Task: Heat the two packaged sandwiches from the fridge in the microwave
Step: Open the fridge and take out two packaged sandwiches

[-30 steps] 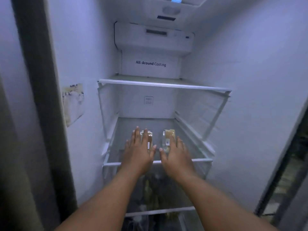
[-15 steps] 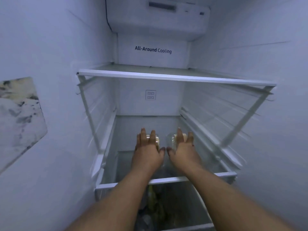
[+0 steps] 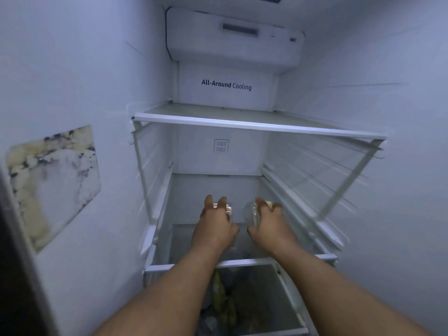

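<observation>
Packaged sandwiches: the left sandwich [image 3: 229, 209] and the right sandwich [image 3: 252, 212] sit side by side on the middle glass shelf [image 3: 242, 262] of the open fridge. We curl our left hand [image 3: 214, 226] over one pack and our right hand [image 3: 269, 226] over the other, fingers wrapped across the tops. Whether either pack has left the shelf we cannot tell. We judge the task barely begun: removal, carrying, loading the microwave and heating all remain.
</observation>
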